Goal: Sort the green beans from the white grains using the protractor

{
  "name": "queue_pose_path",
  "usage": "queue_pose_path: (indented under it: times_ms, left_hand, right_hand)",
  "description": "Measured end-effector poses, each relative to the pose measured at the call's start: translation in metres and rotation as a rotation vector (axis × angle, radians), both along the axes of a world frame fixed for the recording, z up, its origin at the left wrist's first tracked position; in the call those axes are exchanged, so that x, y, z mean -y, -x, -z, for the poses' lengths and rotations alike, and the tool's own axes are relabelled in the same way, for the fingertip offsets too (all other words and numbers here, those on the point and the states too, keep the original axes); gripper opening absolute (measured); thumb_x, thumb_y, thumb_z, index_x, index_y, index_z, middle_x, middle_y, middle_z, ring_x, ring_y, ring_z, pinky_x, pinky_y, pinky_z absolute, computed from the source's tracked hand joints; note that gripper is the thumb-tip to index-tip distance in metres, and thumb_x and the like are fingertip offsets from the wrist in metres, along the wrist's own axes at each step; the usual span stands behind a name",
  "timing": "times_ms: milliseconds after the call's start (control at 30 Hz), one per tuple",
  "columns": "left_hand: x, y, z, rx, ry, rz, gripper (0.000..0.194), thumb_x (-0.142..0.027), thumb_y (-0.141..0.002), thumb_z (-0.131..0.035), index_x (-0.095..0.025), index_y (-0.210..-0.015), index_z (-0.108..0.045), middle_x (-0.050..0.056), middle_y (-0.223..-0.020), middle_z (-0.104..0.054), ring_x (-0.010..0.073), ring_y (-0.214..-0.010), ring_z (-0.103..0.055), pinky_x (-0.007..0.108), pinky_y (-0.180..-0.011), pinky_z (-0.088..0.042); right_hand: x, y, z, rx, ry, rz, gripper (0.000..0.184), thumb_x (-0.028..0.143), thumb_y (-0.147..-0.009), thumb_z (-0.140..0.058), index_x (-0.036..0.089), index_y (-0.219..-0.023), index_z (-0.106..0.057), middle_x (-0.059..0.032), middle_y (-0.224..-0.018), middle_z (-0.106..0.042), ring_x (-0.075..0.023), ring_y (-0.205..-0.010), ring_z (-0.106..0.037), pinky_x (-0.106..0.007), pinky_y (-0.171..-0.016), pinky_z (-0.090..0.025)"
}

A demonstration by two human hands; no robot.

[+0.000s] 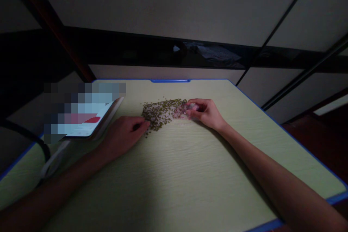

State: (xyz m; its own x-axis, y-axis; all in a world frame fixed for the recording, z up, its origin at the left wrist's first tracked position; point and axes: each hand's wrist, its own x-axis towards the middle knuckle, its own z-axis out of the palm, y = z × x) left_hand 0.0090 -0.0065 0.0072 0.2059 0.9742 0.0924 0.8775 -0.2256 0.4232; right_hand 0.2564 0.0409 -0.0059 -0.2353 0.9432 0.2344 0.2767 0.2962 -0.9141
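Note:
A loose patch of small green-brown grains is spread on the table, with whitish material showing between them. At its right end lies a crumpled pink-and-white piece of thin material, perhaps plastic or cloth. My right hand grips this piece between thumb and fingers. My left hand rests at the left edge of the grains, its fingers curled and thumb pressed in. Whatever the left fingertips may hold is too small or hidden to make out.
The pale wood-look table has a blue rim and a blue handle at its far edge. A lit tablet-like screen, partly pixelated, stands left, close to my left forearm. A dark cable runs beside it. Light cabinet panels rise behind.

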Motion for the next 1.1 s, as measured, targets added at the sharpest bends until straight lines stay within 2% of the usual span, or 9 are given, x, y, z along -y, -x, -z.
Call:
queue_pose_path:
  times_ms: [300, 767, 1100]
  left_hand:
    - [0.001, 0.000, -0.002, -0.005, 0.003, 0.004, 0.037, -0.043, -0.077, -0.035, -0.019, -0.050, -0.037, -0.004, -0.046, -0.039, 0.0112, -0.048, -0.041, 0.024, -0.049, -0.022]
    - [0.001, -0.001, -0.001, -0.004, 0.002, -0.002, 0.037, -0.042, -0.077, -0.036, -0.019, -0.049, -0.036, -0.004, -0.046, -0.038, 0.0108, -0.047, -0.040, 0.024, -0.049, -0.022]
    - [0.000, 0.000, 0.001, 0.010, -0.009, 0.001, 0.037, -0.041, -0.077, -0.035, -0.019, -0.048, -0.034, -0.004, -0.045, -0.034, 0.0102, -0.046, -0.037, 0.024, -0.049, -0.021]
  right_hand:
    - [-0.001, 0.002, 0.001, 0.004, -0.018, -0.016, 0.030, 0.031, -0.062, -0.065, 0.010, -0.084, -0.063, -0.0005, -0.051, -0.059, -0.0096, -0.044, -0.047, -0.022, -0.044, -0.035]
    - [-0.001, -0.010, 0.003, -0.023, -0.004, -0.026, 0.033, 0.028, -0.061, -0.067, 0.008, -0.087, -0.065, -0.0011, -0.051, -0.060, -0.0105, -0.044, -0.049, -0.023, -0.046, -0.038]
    - [0.002, -0.009, 0.001, 0.016, -0.012, -0.054, 0.032, 0.027, -0.063, -0.065, 0.007, -0.088, -0.065, -0.0006, -0.052, -0.059, -0.0086, -0.044, -0.045, -0.023, -0.046, -0.036]
